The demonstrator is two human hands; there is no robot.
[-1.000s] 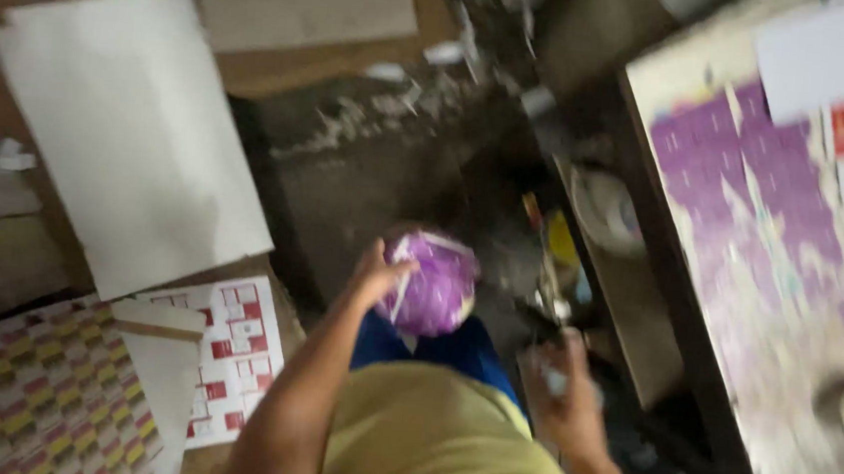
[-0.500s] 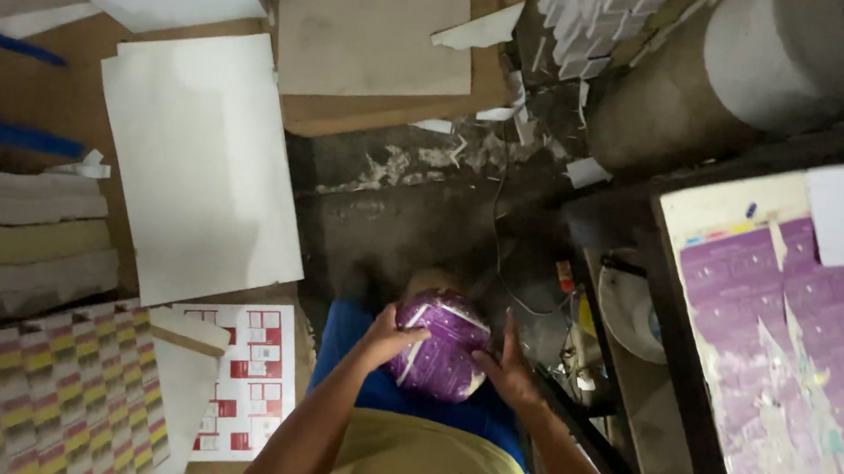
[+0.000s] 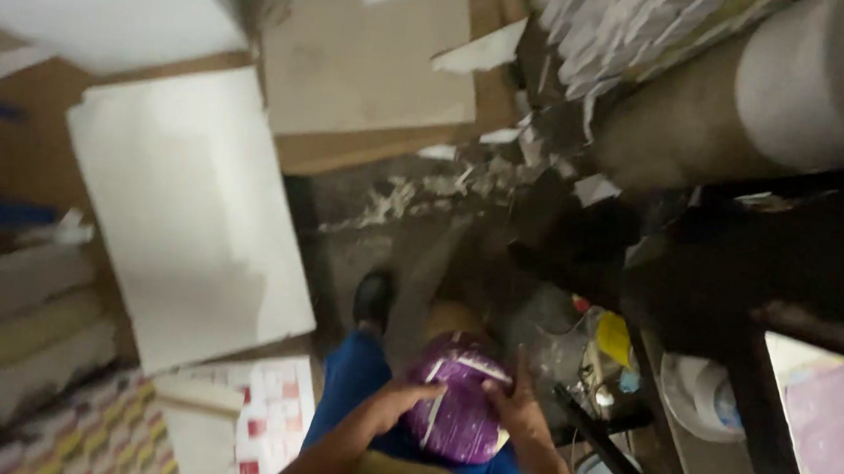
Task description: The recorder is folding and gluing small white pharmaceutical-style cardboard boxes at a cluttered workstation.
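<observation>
Seemingly mid-handling, both hands clasp a rounded purple bundle (image 3: 460, 411) over the blue-trousered lap: left hand (image 3: 397, 406) curled on its left side, right hand (image 3: 518, 413) spread against its right. Left of the bundle lies a large white sheet (image 3: 188, 209). Steady two-handed grip matters next.

Both forearms reach forward and down from the bottom edge of the view, converging in front of the body. The left hand (image 3: 399, 406) lies palm-down with its fingers (image 3: 427, 395) curved inward to the right. The right hand (image 3: 519, 410) faces it, its fingers (image 3: 520, 370) spread and pointing upward, wrist bent slightly inward.
</observation>
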